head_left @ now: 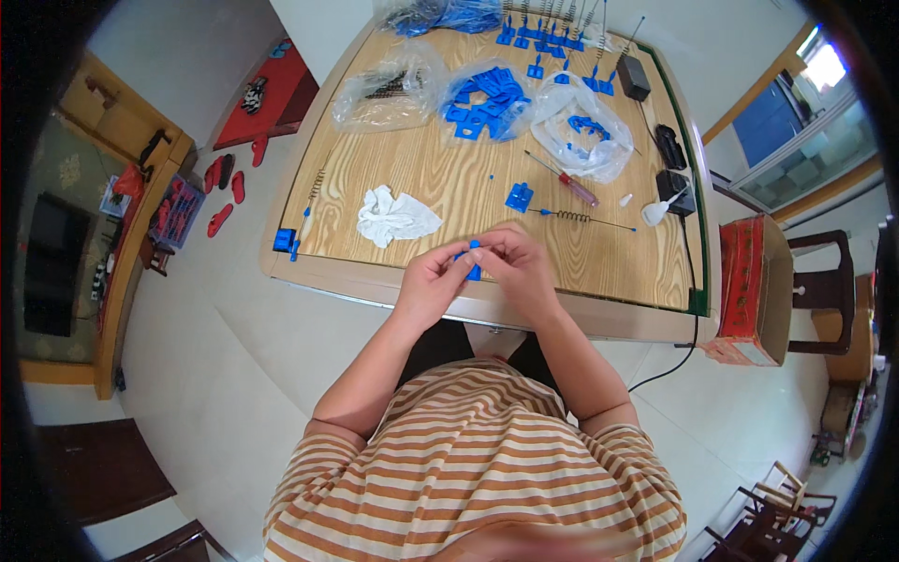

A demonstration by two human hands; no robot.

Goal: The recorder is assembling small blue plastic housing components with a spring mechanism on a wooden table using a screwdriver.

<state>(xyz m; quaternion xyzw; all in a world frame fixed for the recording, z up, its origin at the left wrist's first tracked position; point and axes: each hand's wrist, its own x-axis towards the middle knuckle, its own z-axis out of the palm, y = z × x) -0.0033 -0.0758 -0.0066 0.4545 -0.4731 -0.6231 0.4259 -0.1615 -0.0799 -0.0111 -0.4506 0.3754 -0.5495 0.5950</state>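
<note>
At the table's near edge, my left hand [434,278] and my right hand [521,269] meet, both closed on a small blue plastic part [474,273]. Fingers cover most of that part, so its full shape is hidden. Just beyond my right hand lie a blue plastic piece [519,197] and a dark coil spring on a rod [573,216] with blue ends. A crumpled white cloth [397,216] rests past my left hand. Farther left are another spring rod [315,192] and a blue block [285,241]. A red-handled screwdriver [578,190] points away to the right.
Clear bags hold springs [393,86], flat blue parts [485,103] and small blue pieces [588,126]. Several upright spring rods on blue bases [552,42] stand at the back. Black adapters [634,79] and a white-nozzled bottle [655,214] are at the right, by a red carton [742,290].
</note>
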